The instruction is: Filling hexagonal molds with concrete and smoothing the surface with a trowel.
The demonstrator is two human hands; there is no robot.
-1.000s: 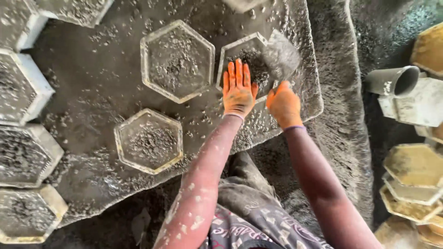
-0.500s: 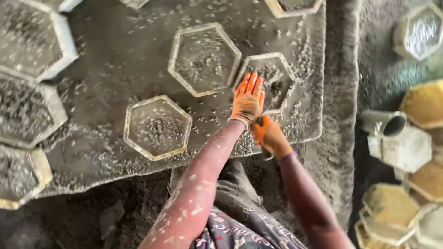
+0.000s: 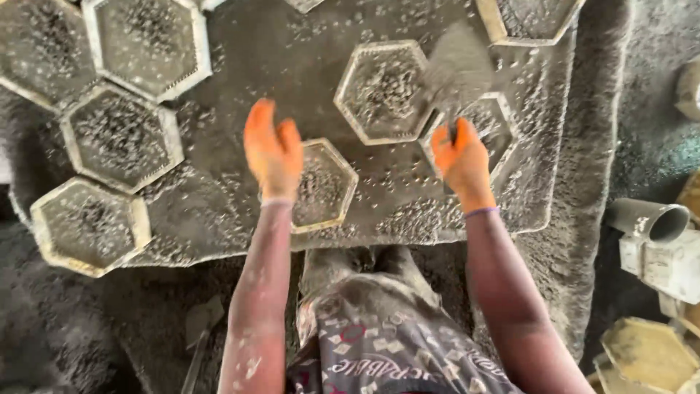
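My left hand (image 3: 273, 151), stained orange, hangs open above the wet grey slab (image 3: 277, 66), just left of a hexagonal mould (image 3: 326, 186) filled with gravelly mix. It holds nothing. My right hand (image 3: 461, 162), also orange, is closed on the handle of a trowel (image 3: 458, 71), whose grey blade is blurred. The blade hovers between two other filled hexagonal moulds, one (image 3: 379, 93) to its left and one (image 3: 490, 124) partly behind my right hand.
More filled hexagonal moulds (image 3: 120, 136) lie at the left of the slab, and another (image 3: 531, 18) at the top right. A grey pipe (image 3: 649, 219), a white box (image 3: 667, 264) and stacked yellow empty moulds (image 3: 649, 355) stand at the right. My patterned clothing fills the bottom middle.
My left hand has lifted off the right-hand mould and swung left. My right hand has come up with the trowel. The view has shifted, so the moulds sit lower and further right.
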